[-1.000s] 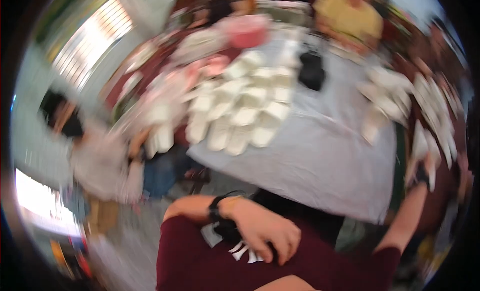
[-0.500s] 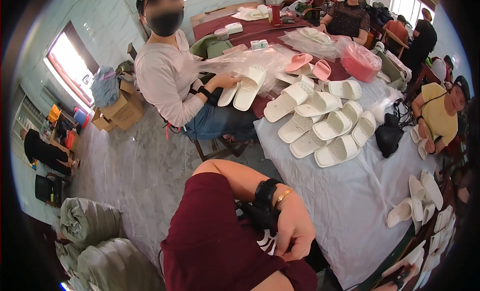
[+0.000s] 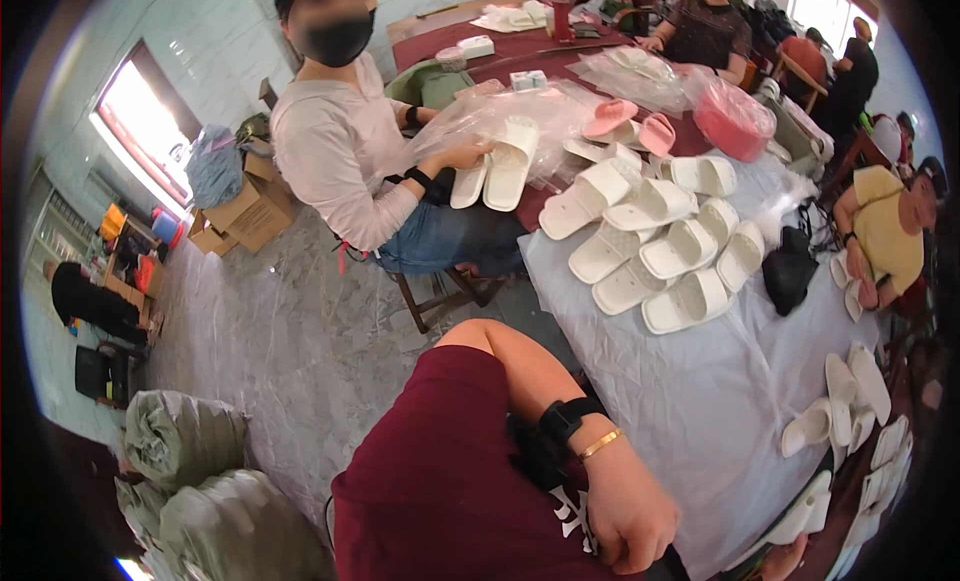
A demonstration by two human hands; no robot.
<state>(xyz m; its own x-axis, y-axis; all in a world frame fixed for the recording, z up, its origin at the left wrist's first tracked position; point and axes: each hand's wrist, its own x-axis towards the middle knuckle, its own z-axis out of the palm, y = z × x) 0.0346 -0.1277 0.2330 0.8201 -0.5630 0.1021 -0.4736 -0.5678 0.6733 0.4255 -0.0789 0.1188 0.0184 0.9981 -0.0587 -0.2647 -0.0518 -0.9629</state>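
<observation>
My left hand (image 3: 632,516), with a black wristband and a gold bracelet, hangs beside my maroon shirt (image 3: 425,461) at the near table edge. Its fingers are curled, and whatever may be in them is hidden. At the lower right rim my right hand (image 3: 785,559) is partly cut off. It grips a white slipper (image 3: 803,516) from below. Beyond my left hand, several white slippers (image 3: 690,299) lie grouped on a white sheet (image 3: 690,411). More white slippers (image 3: 840,396) lie at the right.
Across the table corner, a seated person (image 3: 335,141) holds a pair of white slippers (image 3: 498,171) and clear plastic. Pink slippers (image 3: 655,133) and a pink wrapped roll (image 3: 733,119) lie farther back. Grey-green sacks (image 3: 185,441) and cardboard boxes (image 3: 250,216) stand on the floor at left.
My left hand has moved right and down, away from the shirt front. At the lower right, the slipper and my right hand have shifted slightly left. The seated person's slippers have shifted slightly.
</observation>
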